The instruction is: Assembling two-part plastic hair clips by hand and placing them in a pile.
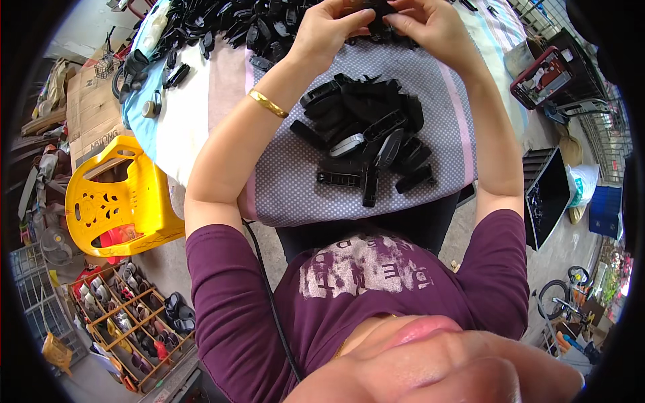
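Step in hand: apparently close two-handed work on a single small black piece (378, 21), just past 12 o'clock near the upper rim; exactly what is being done to it cannot be told.
Next move: seems to call for a steady pinch from both sides, thumbs and fingertips kept in line.
Left hand (334, 21): fingers curled, thumb stretched toward the piece, apparently pinching it; the fingertips are partly cut off by the rim, so the exact gap cannot be told.
Right hand (430, 21): thumb and bent fingers brought close around the piece's other side, seemingly gripping it.
Near pile: elongated black plastic pieces (386, 107), a few with silver-grey faces, at 1 o'clock on the dotted cloth (282, 188), between the forearms.
Far heap: many similar black parts (232, 27), at 11 o'clock, beyond the left forearm.
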`<act>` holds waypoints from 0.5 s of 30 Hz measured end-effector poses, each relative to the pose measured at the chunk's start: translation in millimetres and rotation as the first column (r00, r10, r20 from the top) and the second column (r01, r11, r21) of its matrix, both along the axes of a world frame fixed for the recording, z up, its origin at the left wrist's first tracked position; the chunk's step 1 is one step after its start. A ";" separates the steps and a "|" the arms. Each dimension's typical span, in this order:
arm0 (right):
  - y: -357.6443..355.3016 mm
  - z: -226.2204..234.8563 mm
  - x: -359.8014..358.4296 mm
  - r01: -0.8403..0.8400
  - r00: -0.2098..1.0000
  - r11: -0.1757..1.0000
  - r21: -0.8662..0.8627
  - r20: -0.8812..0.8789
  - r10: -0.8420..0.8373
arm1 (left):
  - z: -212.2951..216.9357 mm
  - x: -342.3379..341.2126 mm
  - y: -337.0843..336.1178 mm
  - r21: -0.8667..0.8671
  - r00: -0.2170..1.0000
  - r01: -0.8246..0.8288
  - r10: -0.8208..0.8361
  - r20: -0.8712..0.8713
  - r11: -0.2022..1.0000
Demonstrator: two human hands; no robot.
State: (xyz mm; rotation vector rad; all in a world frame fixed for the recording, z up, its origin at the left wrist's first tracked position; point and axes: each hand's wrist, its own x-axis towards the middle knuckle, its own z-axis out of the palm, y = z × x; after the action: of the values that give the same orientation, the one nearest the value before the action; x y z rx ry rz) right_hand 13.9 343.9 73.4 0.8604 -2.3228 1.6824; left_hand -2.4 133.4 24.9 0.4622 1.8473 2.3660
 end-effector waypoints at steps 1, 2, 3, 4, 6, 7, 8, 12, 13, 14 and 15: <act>-4.2 0.0 4.0 0.045 0.994 0.998 0.053 -0.106 -0.039 | -0.2 2.1 -0.7 0.049 0.999 -0.032 0.031 0.030 0.998; -8.4 0.0 7.1 0.044 0.993 0.997 0.056 -0.107 -0.038 | -1.0 4.9 -1.6 0.052 0.999 -0.033 0.032 0.029 0.998; -12.1 -0.1 9.8 0.031 0.996 0.998 0.059 -0.091 -0.025 | -2.4 7.9 -2.1 0.062 0.998 -0.060 0.059 0.024 0.996; -14.4 -0.4 11.6 0.017 0.997 0.998 0.062 -0.073 -0.013 | -3.1 10.0 -2.9 0.072 0.996 -0.087 0.086 0.020 0.994; -15.6 1.7 13.6 0.022 0.995 0.997 0.074 -0.102 -0.014 | -1.6 11.4 -4.4 0.071 0.996 -0.088 0.088 0.012 0.994; -16.3 4.7 15.9 0.040 0.993 0.994 0.102 -0.118 -0.028 | -0.9 12.0 -5.1 0.066 0.996 -0.087 0.087 0.006 0.994; -17.2 6.8 18.6 0.060 0.990 0.990 0.129 -0.133 -0.042 | -2.0 12.6 -4.9 0.068 0.996 -0.089 0.089 0.005 0.994; -34.0 9.6 31.9 0.195 0.973 0.957 0.213 -0.165 -0.162 | -4.0 17.1 5.4 0.144 0.988 -0.148 0.153 -0.025 0.978; -39.0 5.1 32.8 0.213 0.944 0.967 0.138 -0.285 -0.167 | -3.0 17.9 7.4 0.176 0.985 -0.164 0.169 -0.015 0.971; -42.3 -1.7 34.4 0.219 0.899 0.974 0.060 -0.400 -0.178 | 0.4 18.9 5.7 0.174 0.985 -0.165 0.170 -0.014 0.971; -48.6 -17.5 10.1 -0.180 0.844 0.931 -0.317 -0.536 -0.019 | 4.9 18.9 6.6 0.189 0.992 -0.123 0.129 -0.018 0.974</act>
State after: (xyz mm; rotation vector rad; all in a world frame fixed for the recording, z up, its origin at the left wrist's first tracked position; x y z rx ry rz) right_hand 24.0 295.4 55.9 1.1739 -1.5729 1.5641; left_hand 16.5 140.0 29.8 0.4111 1.7207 2.6464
